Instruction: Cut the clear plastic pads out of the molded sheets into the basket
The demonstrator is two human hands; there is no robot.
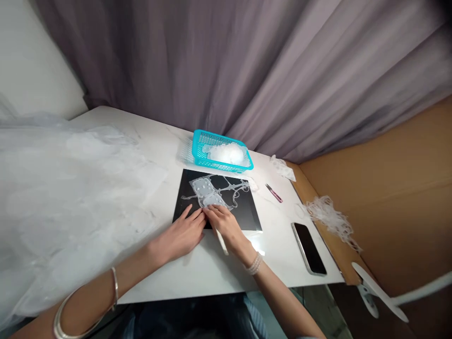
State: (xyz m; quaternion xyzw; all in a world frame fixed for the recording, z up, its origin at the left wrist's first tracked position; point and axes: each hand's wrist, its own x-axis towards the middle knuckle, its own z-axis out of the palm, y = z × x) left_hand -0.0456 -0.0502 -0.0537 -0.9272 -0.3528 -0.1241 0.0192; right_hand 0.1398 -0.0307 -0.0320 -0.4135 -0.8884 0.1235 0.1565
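Note:
A black mat (pixel 247 212) lies on the white table (pixel 197 273) with a translucent white plastic frame of small parts (pixel 212 190) spread on it. My left hand (pixel 183 233) rests flat at the mat's near left edge, fingers stretched toward the frame's lower end. My right hand (pixel 228 226) is beside it, fingers curled around a thin white stick-like tool (pixel 221 242), fingertips touching the frame's near end. Both hands meet at the same spot.
A turquoise basket (pixel 203 150) with white fluffy pieces stands behind the mat. Pink-handled snips (pixel 273 193) and a dark phone (pixel 309 242) lie to the right. White scraps (pixel 330 216) sit by the cardboard wall (pixel 388 188). Sheer white fabric (pixel 63 188) covers the left side.

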